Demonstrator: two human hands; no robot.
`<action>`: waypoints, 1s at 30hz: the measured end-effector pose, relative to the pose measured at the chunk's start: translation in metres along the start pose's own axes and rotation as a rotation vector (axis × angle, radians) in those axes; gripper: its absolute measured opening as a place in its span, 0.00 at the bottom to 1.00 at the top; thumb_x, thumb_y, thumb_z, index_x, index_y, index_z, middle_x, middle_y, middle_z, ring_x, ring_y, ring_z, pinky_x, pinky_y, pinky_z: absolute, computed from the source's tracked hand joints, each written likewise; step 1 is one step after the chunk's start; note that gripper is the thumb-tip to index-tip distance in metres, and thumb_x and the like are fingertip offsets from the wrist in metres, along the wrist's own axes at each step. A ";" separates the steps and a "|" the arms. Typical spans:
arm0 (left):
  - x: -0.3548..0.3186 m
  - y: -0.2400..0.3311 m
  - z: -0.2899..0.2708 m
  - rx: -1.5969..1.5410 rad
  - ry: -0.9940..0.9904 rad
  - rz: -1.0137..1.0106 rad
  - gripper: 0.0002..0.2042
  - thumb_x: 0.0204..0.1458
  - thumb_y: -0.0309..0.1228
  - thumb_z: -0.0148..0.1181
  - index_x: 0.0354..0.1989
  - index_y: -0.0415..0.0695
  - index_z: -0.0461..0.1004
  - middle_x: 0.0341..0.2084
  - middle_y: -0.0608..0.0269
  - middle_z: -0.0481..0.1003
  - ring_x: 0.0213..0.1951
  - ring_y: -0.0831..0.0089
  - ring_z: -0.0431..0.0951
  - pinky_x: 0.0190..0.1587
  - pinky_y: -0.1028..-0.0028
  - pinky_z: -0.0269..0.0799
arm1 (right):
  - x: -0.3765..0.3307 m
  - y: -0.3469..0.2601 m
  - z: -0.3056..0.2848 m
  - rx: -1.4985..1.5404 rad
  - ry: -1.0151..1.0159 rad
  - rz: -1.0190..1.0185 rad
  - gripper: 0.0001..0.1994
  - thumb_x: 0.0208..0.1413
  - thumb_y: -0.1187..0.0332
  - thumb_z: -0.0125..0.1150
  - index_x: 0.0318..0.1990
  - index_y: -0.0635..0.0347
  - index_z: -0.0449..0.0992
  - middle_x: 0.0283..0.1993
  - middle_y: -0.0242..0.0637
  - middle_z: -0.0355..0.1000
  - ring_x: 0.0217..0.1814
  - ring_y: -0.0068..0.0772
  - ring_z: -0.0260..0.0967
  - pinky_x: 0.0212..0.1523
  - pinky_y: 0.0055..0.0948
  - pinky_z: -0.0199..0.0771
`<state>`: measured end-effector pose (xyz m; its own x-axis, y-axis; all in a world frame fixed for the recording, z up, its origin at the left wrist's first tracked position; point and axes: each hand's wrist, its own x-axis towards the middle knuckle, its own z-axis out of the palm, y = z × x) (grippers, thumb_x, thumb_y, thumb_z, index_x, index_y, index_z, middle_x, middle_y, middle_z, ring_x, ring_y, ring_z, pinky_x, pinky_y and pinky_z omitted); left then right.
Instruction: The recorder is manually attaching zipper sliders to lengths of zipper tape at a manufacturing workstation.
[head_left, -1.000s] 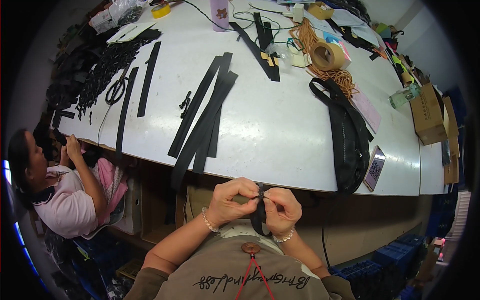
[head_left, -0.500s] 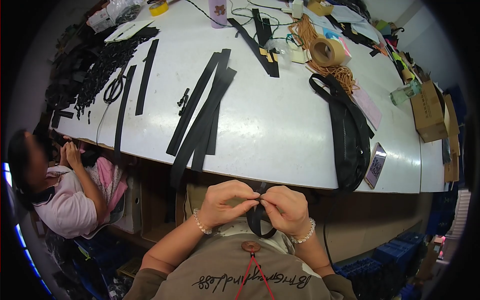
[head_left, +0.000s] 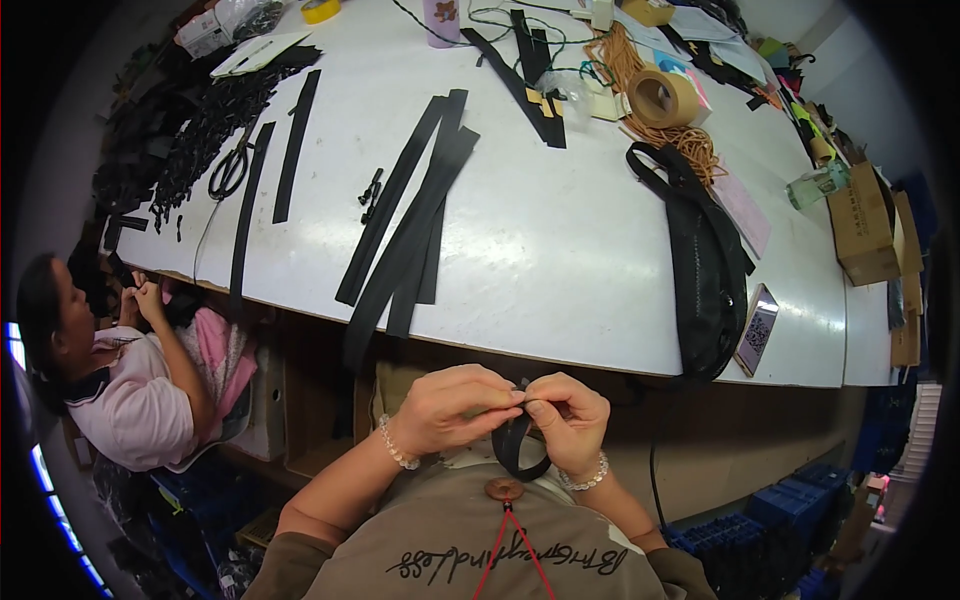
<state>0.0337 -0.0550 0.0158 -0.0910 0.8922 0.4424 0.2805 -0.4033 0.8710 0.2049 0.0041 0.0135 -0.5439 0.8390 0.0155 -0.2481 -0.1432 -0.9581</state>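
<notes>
In front of my chest, just off the table's near edge, both hands work on a narrow black strip that hangs below them in a loop. My left hand pinches one end between thumb and fingertips. Right up against it, my right hand pinches the strip too, its thumb bent over the top. The fingertips hide what lies between them. Beyond my hands, several flat black strips cross on the white table, one hanging over its edge. Small black pieces lie beside them.
On the right are a black bag and a phone. Farther back sit a tape roll and tan cord. Scissors lie near a heap of black pieces. Another person sits at the left.
My right hand has turned slightly and shifted a little left, its thumb now more upright over the strip. My left fingers have closed closer together. The view has shifted slightly.
</notes>
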 end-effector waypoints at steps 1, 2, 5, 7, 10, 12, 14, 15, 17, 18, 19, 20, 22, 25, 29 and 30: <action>0.000 0.001 0.000 0.053 0.025 0.027 0.09 0.38 0.20 0.69 0.29 0.38 0.77 0.28 0.56 0.78 0.31 0.66 0.80 0.32 0.75 0.76 | 0.005 -0.003 -0.004 -0.144 -0.067 -0.071 0.04 0.50 0.81 0.59 0.34 0.67 0.76 0.33 0.36 0.73 0.27 0.22 0.69 0.26 0.19 0.69; 0.000 0.001 0.000 0.050 0.026 0.027 0.09 0.38 0.20 0.69 0.29 0.38 0.77 0.28 0.56 0.78 0.31 0.66 0.80 0.32 0.75 0.76 | 0.010 -0.007 -0.008 -0.288 -0.134 -0.143 0.04 0.50 0.81 0.60 0.34 0.67 0.76 0.33 0.37 0.74 0.28 0.23 0.70 0.27 0.19 0.69; -0.001 0.001 0.000 0.111 0.042 0.055 0.10 0.37 0.22 0.70 0.29 0.39 0.77 0.27 0.57 0.78 0.31 0.65 0.80 0.32 0.74 0.77 | 0.016 -0.025 -0.008 -0.528 -0.191 -0.244 0.05 0.46 0.80 0.62 0.33 0.66 0.76 0.30 0.40 0.73 0.29 0.29 0.72 0.27 0.22 0.71; -0.001 -0.001 0.001 0.115 0.051 0.099 0.10 0.36 0.22 0.71 0.29 0.39 0.77 0.27 0.57 0.78 0.31 0.65 0.80 0.32 0.74 0.76 | 0.018 -0.032 -0.007 -0.631 -0.219 -0.313 0.06 0.45 0.80 0.63 0.32 0.66 0.75 0.29 0.41 0.73 0.28 0.32 0.72 0.27 0.24 0.71; -0.002 -0.002 0.000 0.126 0.061 0.134 0.10 0.36 0.22 0.71 0.28 0.39 0.77 0.26 0.57 0.78 0.31 0.65 0.80 0.31 0.75 0.76 | 0.018 -0.037 -0.006 -0.762 -0.258 -0.411 0.06 0.43 0.80 0.63 0.31 0.66 0.74 0.28 0.42 0.72 0.26 0.37 0.71 0.26 0.25 0.71; -0.004 -0.002 -0.001 0.130 0.064 0.134 0.10 0.36 0.21 0.71 0.28 0.39 0.77 0.26 0.58 0.78 0.31 0.65 0.80 0.31 0.75 0.76 | 0.018 -0.037 -0.005 -0.790 -0.284 -0.452 0.06 0.43 0.81 0.62 0.31 0.67 0.74 0.27 0.42 0.71 0.25 0.38 0.71 0.24 0.27 0.71; -0.005 -0.001 0.000 0.132 0.068 0.138 0.10 0.36 0.21 0.71 0.28 0.39 0.77 0.26 0.58 0.77 0.31 0.65 0.80 0.31 0.75 0.76 | 0.017 -0.031 -0.007 -0.786 -0.288 -0.512 0.06 0.43 0.81 0.62 0.31 0.67 0.74 0.27 0.42 0.71 0.25 0.39 0.71 0.24 0.28 0.71; -0.006 -0.001 0.000 0.127 0.067 0.143 0.10 0.36 0.21 0.71 0.28 0.39 0.77 0.26 0.58 0.77 0.31 0.65 0.80 0.31 0.75 0.76 | 0.017 -0.027 -0.008 -0.780 -0.293 -0.572 0.06 0.43 0.81 0.62 0.31 0.67 0.74 0.27 0.42 0.71 0.25 0.39 0.71 0.23 0.28 0.71; -0.006 0.000 0.000 0.124 0.068 0.148 0.10 0.36 0.21 0.71 0.27 0.39 0.77 0.26 0.58 0.77 0.31 0.65 0.80 0.31 0.75 0.76 | 0.015 -0.021 -0.009 -0.758 -0.269 -0.605 0.06 0.43 0.81 0.62 0.31 0.67 0.74 0.27 0.43 0.71 0.25 0.39 0.71 0.24 0.28 0.71; -0.005 0.002 -0.001 0.116 0.058 0.149 0.09 0.36 0.20 0.71 0.27 0.39 0.77 0.26 0.58 0.77 0.30 0.65 0.80 0.31 0.75 0.76 | 0.014 -0.019 -0.008 -0.735 -0.243 -0.639 0.06 0.44 0.80 0.62 0.31 0.67 0.75 0.27 0.43 0.71 0.25 0.39 0.71 0.24 0.28 0.71; -0.004 0.003 -0.001 0.109 0.047 0.151 0.09 0.36 0.20 0.70 0.27 0.39 0.77 0.26 0.58 0.77 0.30 0.65 0.80 0.31 0.75 0.77 | 0.013 -0.016 -0.008 -0.735 -0.243 -0.639 0.06 0.44 0.80 0.62 0.31 0.67 0.75 0.27 0.43 0.71 0.25 0.39 0.71 0.24 0.28 0.71; -0.003 0.003 0.000 0.109 0.048 0.151 0.09 0.36 0.20 0.70 0.27 0.39 0.77 0.26 0.58 0.77 0.30 0.65 0.80 0.31 0.75 0.77 | 0.011 -0.013 -0.007 -0.707 -0.196 -0.635 0.05 0.44 0.80 0.62 0.31 0.67 0.75 0.28 0.43 0.72 0.25 0.39 0.71 0.24 0.28 0.71; -0.003 0.003 0.002 0.097 0.047 0.142 0.09 0.36 0.20 0.70 0.28 0.38 0.77 0.26 0.57 0.77 0.30 0.65 0.80 0.31 0.75 0.76 | 0.008 -0.007 -0.006 -0.677 -0.151 -0.632 0.04 0.45 0.80 0.62 0.31 0.67 0.75 0.28 0.42 0.72 0.26 0.39 0.71 0.25 0.27 0.71; -0.002 0.005 0.001 0.120 0.036 0.114 0.09 0.36 0.20 0.70 0.28 0.38 0.77 0.26 0.57 0.76 0.29 0.66 0.79 0.31 0.75 0.76 | 0.004 -0.003 -0.003 -0.647 -0.072 -0.570 0.04 0.46 0.79 0.63 0.30 0.66 0.75 0.28 0.42 0.73 0.26 0.38 0.72 0.26 0.27 0.72; -0.003 0.002 0.003 0.111 0.030 0.105 0.10 0.36 0.20 0.70 0.28 0.38 0.77 0.26 0.57 0.77 0.28 0.67 0.79 0.30 0.75 0.75 | 0.002 0.001 -0.001 -0.619 -0.005 -0.527 0.04 0.46 0.79 0.63 0.31 0.66 0.75 0.28 0.42 0.73 0.26 0.36 0.71 0.26 0.25 0.71; -0.004 0.002 0.004 0.109 0.038 0.098 0.10 0.36 0.19 0.70 0.28 0.38 0.77 0.26 0.57 0.77 0.28 0.67 0.79 0.29 0.75 0.75 | 0.001 0.001 -0.001 -0.613 0.007 -0.520 0.04 0.46 0.79 0.62 0.31 0.66 0.75 0.28 0.42 0.73 0.26 0.35 0.71 0.26 0.25 0.71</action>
<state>0.0382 -0.0582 0.0148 -0.0936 0.8406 0.5336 0.3916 -0.4616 0.7960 0.2044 0.0052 0.0124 -0.4744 0.7223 0.5033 0.0169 0.5791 -0.8151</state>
